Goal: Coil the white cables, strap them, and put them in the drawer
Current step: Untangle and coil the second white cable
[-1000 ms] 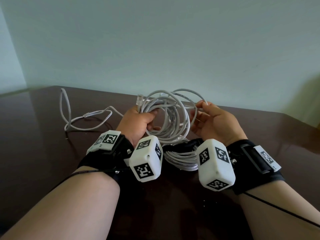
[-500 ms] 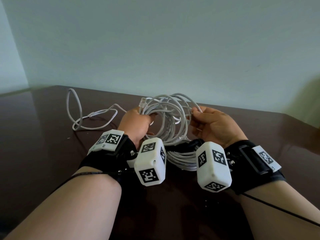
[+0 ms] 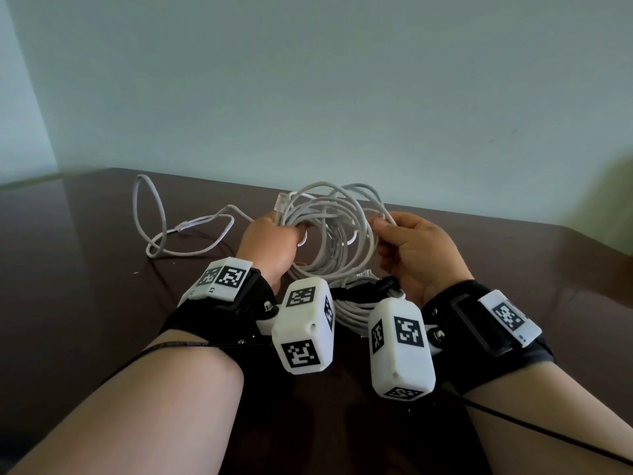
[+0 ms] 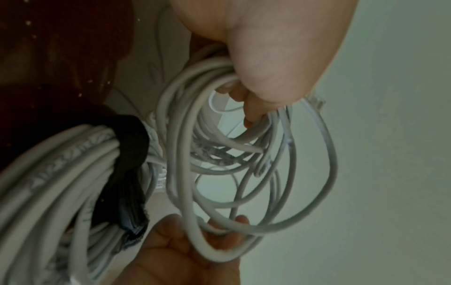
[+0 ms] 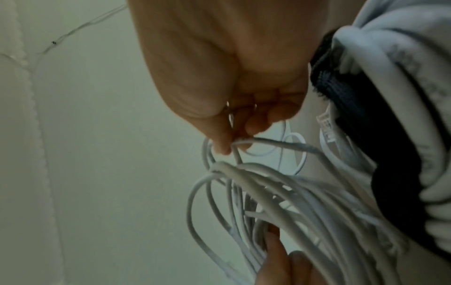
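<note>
My left hand (image 3: 291, 231) grips one side of a loose coil of white cable (image 3: 337, 231) held above the dark table (image 3: 85, 303). My right hand (image 3: 383, 222) pinches a single strand at the coil's right side. The cable's free tail (image 3: 181, 228) lies looped on the table to the left, ending in a clear plug. Below my wrists lies a second white coil (image 3: 356, 311) bound by a black strap (image 3: 363, 291). The left wrist view shows the held coil (image 4: 244, 154) and the strapped coil (image 4: 61, 173). In the right wrist view my thumb and finger nip the strand (image 5: 268, 143).
The dark brown table runs to a pale green wall (image 3: 308, 97) at the back, and its right corner (image 3: 565, 231) is cut at an angle. No drawer is in view. Thin black wires run from my wrist bands along both forearms.
The free tail on the table has slid right, toward my left hand. My right hand has come slightly lower and closer to the coil, still holding a strand.
</note>
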Demonstrator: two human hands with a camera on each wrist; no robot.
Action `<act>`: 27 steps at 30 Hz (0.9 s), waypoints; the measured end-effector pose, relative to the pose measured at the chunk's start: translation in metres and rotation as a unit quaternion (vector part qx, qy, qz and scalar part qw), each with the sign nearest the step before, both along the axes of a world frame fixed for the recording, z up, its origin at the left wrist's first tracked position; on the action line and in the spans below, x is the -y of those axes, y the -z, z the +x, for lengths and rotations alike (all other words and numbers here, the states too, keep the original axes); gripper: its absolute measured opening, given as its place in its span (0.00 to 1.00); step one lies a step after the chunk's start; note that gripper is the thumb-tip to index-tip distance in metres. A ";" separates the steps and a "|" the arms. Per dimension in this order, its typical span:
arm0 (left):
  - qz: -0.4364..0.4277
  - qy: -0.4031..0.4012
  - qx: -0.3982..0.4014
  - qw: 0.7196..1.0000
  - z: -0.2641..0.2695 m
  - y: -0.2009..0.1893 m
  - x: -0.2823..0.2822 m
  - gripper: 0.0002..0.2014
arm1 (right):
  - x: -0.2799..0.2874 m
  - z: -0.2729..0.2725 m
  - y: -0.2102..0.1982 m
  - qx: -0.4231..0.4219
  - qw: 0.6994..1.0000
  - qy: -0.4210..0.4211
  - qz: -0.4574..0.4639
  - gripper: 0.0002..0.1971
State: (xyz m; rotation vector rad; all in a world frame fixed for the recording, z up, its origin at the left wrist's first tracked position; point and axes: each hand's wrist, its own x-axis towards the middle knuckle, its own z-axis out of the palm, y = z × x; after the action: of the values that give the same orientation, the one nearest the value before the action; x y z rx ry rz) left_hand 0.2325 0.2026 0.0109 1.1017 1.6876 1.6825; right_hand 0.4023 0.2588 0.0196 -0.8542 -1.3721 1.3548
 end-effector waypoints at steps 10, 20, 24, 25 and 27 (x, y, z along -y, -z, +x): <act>0.152 0.181 0.262 0.936 0.006 -0.007 0.006 0.08 | -0.008 0.007 0.004 0.070 0.982 0.154 0.082 0.01; 0.057 0.180 0.012 0.982 0.015 -0.002 0.009 0.10 | 0.017 0.002 -0.010 0.052 0.997 0.031 0.051 0.04; 0.068 0.169 -0.057 0.982 0.016 -0.006 0.014 0.06 | 0.025 0.003 -0.014 0.117 0.987 0.031 0.101 0.05; 0.071 0.162 -0.070 0.982 0.016 -0.006 0.014 0.06 | 0.025 0.004 -0.014 0.118 0.987 0.026 0.101 0.06; 0.076 0.165 -0.074 0.980 0.019 -0.006 0.016 0.06 | 0.026 0.006 -0.015 0.124 0.987 0.009 0.101 0.06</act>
State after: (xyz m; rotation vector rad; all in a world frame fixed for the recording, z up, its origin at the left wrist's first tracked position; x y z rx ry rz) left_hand 0.2513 0.1870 0.0170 1.5207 1.3809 1.5661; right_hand 0.4086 0.2331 0.0348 -0.9168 -1.6584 1.1000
